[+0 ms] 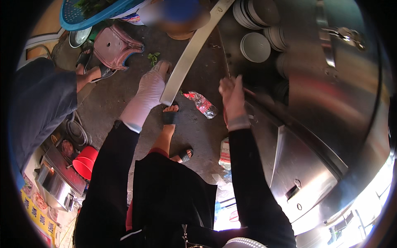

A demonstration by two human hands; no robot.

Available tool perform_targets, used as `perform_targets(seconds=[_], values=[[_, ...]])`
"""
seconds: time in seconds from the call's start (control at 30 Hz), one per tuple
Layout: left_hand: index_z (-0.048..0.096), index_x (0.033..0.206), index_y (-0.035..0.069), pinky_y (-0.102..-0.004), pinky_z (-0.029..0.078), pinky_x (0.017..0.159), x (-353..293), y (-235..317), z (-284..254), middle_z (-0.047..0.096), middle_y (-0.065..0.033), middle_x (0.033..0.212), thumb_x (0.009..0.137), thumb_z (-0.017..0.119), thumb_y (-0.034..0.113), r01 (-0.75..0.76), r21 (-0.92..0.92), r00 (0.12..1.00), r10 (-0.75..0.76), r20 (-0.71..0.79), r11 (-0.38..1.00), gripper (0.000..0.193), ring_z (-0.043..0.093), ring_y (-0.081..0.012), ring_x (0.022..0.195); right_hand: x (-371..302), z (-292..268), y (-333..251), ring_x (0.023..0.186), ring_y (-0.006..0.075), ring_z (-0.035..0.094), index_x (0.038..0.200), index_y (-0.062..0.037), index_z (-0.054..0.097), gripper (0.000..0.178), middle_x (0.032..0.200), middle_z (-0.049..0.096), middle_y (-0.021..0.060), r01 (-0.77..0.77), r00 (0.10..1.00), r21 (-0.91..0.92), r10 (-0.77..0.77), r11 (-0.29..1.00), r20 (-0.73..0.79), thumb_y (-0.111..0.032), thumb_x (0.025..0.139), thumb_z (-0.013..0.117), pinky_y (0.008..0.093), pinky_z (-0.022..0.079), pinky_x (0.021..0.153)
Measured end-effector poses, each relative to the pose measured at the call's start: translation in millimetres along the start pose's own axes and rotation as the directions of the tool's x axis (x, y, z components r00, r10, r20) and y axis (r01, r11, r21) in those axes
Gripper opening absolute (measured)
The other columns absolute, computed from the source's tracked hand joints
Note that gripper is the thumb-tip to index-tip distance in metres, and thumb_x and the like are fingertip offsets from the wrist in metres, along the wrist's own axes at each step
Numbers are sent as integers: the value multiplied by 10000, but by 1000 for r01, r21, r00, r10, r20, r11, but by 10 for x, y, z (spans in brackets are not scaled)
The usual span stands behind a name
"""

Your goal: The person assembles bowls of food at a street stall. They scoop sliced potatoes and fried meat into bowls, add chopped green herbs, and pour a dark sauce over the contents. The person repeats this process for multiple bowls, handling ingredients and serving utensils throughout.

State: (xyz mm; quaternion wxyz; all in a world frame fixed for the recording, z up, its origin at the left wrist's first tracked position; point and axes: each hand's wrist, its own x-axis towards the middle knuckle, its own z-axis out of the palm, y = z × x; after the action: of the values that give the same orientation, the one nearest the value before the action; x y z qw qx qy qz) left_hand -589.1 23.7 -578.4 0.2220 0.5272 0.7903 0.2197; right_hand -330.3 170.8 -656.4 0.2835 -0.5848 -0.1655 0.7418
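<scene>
Left hand (154, 82), in a thin pale glove (138, 108), lies just beside the lower end of a long pale bar (191, 53); its fingers are bent, but whether they grip the bar or merely rest by it cannot be told. The bar runs from the top edge of the view down between the two hands, over the dark floor (198, 134); its free end points toward the wearer, which probably makes that end the easiest part to reach. Right hand (233, 97), similarly gloved, is raised near the steel cabinet (308, 182); its fingers are drawn narrowly together, and blur hides whether anything is held. The gloving presumably serves cleanliness. At the upper right, white bowls (255, 47) are nested in stacks, an arrangement that likely saves room. A crumpled clear bottle (200, 104) lies on its side on the floor between the hands, apparently as litter rather than stowed. At the upper left, a pink stool (113, 46) stands near another person's leg (45, 99), beside a blue basket (70, 20) whose perforated wall probably lets its greens (95, 7) drain.
</scene>
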Motion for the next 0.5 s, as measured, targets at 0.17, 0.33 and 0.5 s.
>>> perform_targets(seconds=[0.17,0.33,0.5], values=[[490,1095,107,-448,508,782,-44,-477,322,597,-119,1050,691,808,379,161,-370,987,-151,56,915,582,630,-374,949,1462,208,-411,1228,352,524,1351,1,408,694,1397,460,230,106,946,358,17,928,-324,-526,942,597,430,537,941],[481,1128,104,-442,506,745,-106,-564,370,599,-126,1029,472,923,443,206,-387,978,-182,100,899,861,638,-382,918,2247,-67,-536,1214,365,545,1356,6,421,508,1378,494,222,131,981,416,-57,900,-185,-370,1020,481,476,560,927],[480,1138,97,-425,511,717,-21,-224,32,592,-108,997,492,926,402,170,-444,983,-186,8,880,842,639,-364,878,1857,58,-280,1173,374,583,1352,15,428,392,1326,537,200,277,942,234,-216,932,-257,-74,973,380,463,595,893]])
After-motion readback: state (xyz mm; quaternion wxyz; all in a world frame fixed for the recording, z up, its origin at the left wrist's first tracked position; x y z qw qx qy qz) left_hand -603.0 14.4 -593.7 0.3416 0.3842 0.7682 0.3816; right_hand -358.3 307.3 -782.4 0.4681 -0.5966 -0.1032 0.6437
